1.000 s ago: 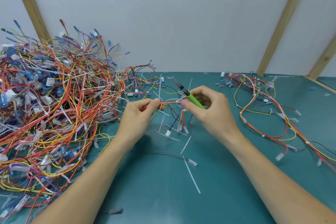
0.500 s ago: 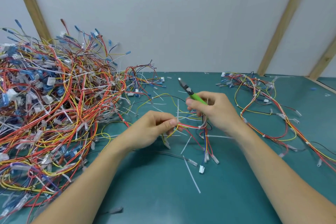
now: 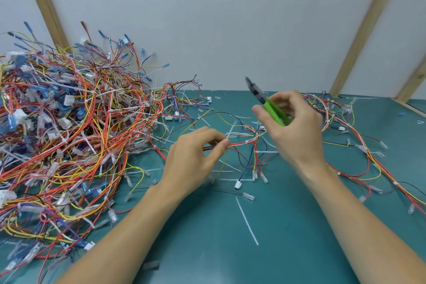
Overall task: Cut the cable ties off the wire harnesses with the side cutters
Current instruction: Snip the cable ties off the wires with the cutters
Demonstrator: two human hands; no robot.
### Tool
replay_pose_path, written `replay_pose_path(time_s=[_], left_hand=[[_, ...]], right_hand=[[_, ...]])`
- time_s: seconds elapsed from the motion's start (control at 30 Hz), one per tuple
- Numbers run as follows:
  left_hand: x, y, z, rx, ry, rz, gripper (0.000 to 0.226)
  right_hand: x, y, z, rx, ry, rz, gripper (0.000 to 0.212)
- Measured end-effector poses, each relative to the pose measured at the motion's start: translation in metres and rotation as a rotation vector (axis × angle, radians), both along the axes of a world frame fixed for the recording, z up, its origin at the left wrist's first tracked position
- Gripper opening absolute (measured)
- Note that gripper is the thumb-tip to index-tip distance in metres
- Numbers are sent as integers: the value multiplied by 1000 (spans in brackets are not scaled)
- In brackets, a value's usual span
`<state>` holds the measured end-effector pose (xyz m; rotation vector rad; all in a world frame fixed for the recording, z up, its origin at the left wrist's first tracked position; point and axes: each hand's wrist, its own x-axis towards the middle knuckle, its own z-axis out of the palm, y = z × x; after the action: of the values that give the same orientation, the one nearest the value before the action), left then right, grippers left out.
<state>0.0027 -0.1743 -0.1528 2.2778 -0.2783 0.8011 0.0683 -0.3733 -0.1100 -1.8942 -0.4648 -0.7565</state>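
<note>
A: Take the teal bench (image 3: pixel 288 249) as the landmark. What sits on it, biggest first?

B: The great heap of tied harnesses (image 3: pixel 69 134) fills its left side. A smaller spread of harnesses (image 3: pixel 359 145) lies on its right side. Near the middle, one harness (image 3: pixel 244 143) is lifted just off the surface, with loose white tie offcuts (image 3: pixel 246 223) scattered on the bench below and around it.

A: And the hands?

B: The left hand (image 3: pixel 193 161) pinches the red bundle of that harness between thumb and forefinger. The right hand (image 3: pixel 297 131) curls round the green handles of the side cutters (image 3: pixel 267 106), blades pointing up and away from the bench, well clear of the wires. It is blurred, so I cannot tell how far the blades are parted.

A: How should the cut go?

B: I'd judge it best to keep the bundle taut, find the white tie (image 3: pixel 247 141) just beside the left fingertips, and slip only one blade tip under the strap, so no insulation gets nicked.
</note>
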Motion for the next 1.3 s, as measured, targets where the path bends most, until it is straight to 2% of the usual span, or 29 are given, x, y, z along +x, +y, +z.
replay_pose_path(time_s=[0.13,0.23,0.3,0.57,0.7,1.0,1.3], left_hand=[[2,1,5,-340,59,-6,5],[3,3,8,-562,134,-55,4],[4,6,10,-631,144,-62,9],[2,5,15,-668,240,-81,8],[3,9,15,-555,243,10,8],[0,8,21,-378,124,18,7],[-1,7,21,-310,65,51,3]], right_hand=[[1,-14,12,9,-42,120,35],[2,-20,14,-211,-14,233,32],[3,-21,11,-364,12,251,35],[4,-23,10,-594,149,239,39],[3,-23,10,-659,182,186,42],[1,-19,11,-639,251,245,53],[2,-21,13,-621,234,236,44]])
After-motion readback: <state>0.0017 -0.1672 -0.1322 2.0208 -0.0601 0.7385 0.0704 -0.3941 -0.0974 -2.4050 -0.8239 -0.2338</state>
